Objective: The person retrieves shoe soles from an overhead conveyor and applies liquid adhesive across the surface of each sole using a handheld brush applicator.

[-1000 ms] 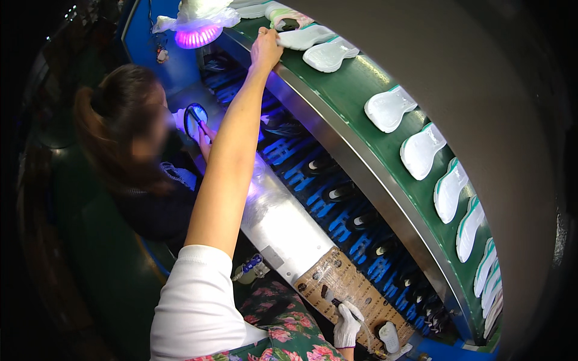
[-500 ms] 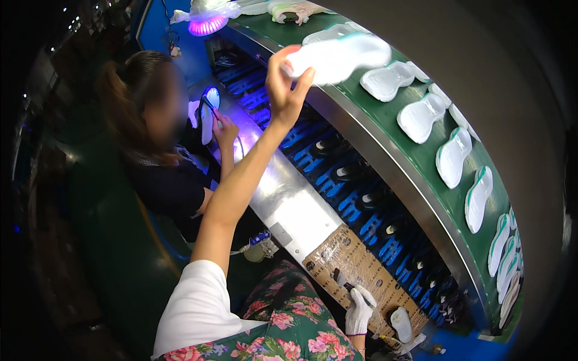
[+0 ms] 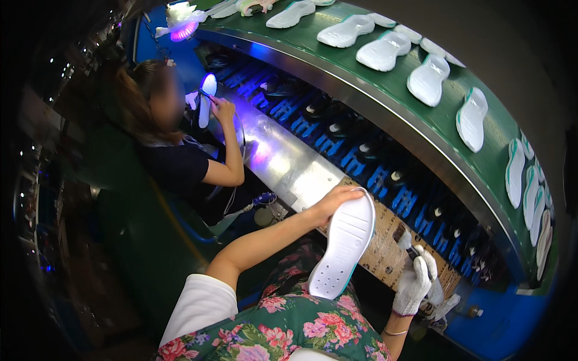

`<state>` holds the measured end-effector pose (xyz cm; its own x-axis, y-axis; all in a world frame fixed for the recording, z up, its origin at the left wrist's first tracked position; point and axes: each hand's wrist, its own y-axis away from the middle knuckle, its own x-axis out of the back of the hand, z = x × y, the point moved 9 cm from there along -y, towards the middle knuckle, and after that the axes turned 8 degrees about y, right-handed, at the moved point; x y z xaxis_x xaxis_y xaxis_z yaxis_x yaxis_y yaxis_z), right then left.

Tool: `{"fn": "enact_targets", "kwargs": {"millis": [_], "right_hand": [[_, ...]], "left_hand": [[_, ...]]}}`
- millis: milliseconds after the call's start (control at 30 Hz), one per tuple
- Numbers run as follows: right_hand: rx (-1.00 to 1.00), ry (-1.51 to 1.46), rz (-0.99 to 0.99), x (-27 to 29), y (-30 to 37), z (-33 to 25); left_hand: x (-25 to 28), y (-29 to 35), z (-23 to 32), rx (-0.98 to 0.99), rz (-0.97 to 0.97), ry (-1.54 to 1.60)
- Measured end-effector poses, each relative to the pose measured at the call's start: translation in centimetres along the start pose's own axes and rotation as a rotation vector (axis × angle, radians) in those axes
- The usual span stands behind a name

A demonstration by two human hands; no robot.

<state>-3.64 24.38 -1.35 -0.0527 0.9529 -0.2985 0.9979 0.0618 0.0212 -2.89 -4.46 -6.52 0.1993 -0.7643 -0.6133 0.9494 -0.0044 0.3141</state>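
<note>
My bare left hand (image 3: 332, 203) grips a white shoe sole (image 3: 344, 245) by its upper end, holding it over my flowered lap with the dotted underside facing me. My right hand (image 3: 415, 281), in a white knit glove, is closed around a small brush-like tool with a dark handle (image 3: 408, 245) above a brown pegboard work surface (image 3: 385, 253). Several more white soles (image 3: 427, 79) lie in a row on the green conveyor belt (image 3: 415, 114) above.
A seated co-worker (image 3: 180, 162) to my left holds a sole (image 3: 206, 100) under a purple lamp (image 3: 184, 30). A shiny metal ledge (image 3: 283, 162) runs along the line, with blue racks holding dark shoe parts (image 3: 361, 159) behind it.
My left arm has come down from the conveyor, bringing one white sole from the belt to my lap. The view has tilted down with it. My gloved right hand stays near the pegboard.
</note>
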Motion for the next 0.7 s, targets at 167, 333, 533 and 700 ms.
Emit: {"fn": "enact_targets", "kwargs": {"millis": [167, 333, 533, 700], "right_hand": [[0.054, 0.068, -0.213, -4.0, 0.9, -2.8], [0.105, 0.186, -0.190, -5.6, 1.2, -5.2], [0.278, 0.430, -0.302, -6.8, 1.6, -7.8], [0.472, 0.583, -0.212, -7.2, 1.1, -10.4]], "left_hand": [[-2.1, 2.2, -8.7, 0.196, -0.094, 0.188], [-7.3, 7.8, -13.0, 0.444, -0.403, 0.466], [-11.4, 7.1, -10.7, 0.489, -0.260, 1.111], [-14.0, 6.1, -7.4, 0.329, -0.172, 0.924]]}}
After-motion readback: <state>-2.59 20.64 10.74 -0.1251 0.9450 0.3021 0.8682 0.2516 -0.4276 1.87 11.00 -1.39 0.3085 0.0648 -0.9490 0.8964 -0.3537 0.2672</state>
